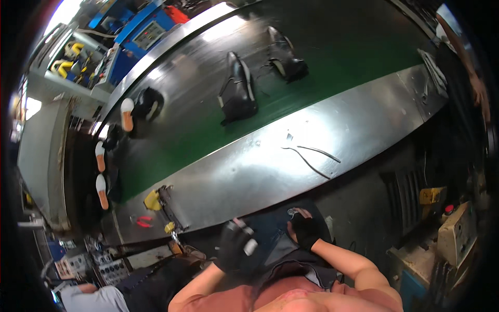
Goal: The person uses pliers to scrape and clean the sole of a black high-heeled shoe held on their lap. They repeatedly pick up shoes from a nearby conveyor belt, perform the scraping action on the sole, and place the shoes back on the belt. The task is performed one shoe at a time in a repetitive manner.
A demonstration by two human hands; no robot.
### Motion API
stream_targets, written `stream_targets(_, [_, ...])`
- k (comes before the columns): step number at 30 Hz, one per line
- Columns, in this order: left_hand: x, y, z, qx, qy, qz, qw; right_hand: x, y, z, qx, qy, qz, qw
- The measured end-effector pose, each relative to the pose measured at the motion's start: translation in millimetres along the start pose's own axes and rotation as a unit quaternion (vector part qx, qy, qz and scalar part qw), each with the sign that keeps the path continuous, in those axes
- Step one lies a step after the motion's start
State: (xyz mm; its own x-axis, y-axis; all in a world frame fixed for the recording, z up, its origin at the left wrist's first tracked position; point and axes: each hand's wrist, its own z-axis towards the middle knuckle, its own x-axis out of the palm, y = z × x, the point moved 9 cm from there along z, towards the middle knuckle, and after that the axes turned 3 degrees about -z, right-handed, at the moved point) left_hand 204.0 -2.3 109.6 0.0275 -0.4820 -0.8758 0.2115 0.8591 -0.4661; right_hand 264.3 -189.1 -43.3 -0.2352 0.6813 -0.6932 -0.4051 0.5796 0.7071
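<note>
My left hand (235, 244), in a black fingerless glove with pale wraps on some fingers, is over my lap beside the metal table edge. Its thumb stands apart from the fingers and nothing shows in it. My right hand (305, 228), gloved the same way, rests over my leg with thumb and fingers apart. Something small and greyish at its fingertips is too small to make out. Long-handled metal pincers (312, 157) lie on the steel ledge (234, 179) beyond my hands. Red-handled pliers (141, 221) and a yellow-and-black clamp-like tool (162, 205) are farther left.
Black shoes (239, 91) (285, 57) stand on the green conveyor belt (192, 148). Several shoes with white-and-tan soles (127, 114) lie at its left end. Another person (473, 88) stands at far right; a grey sleeve (96, 299) shows lower left. A control box (455, 234) is at right.
</note>
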Motion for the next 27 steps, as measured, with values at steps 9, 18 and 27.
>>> stream_targets(9, [108.9, -9.5, -163.3, 0.003, 0.118, 0.032, 0.993, -76.6, 85.6, 5.2, -0.020, -0.045, 0.144, 0.988])
stream_targets(18, [92.3, -21.3, -186.3, 0.091, -0.048, 0.015, 0.995, -303.2, 276.9, -85.3, -0.532, -0.175, 0.787, 0.260])
stream_targets(27, [96.7, -17.5, -184.2, 0.077, -0.079, 0.024, 0.994, -274.5, 351.4, -58.8, -0.394, 0.149, 0.823, 0.381])
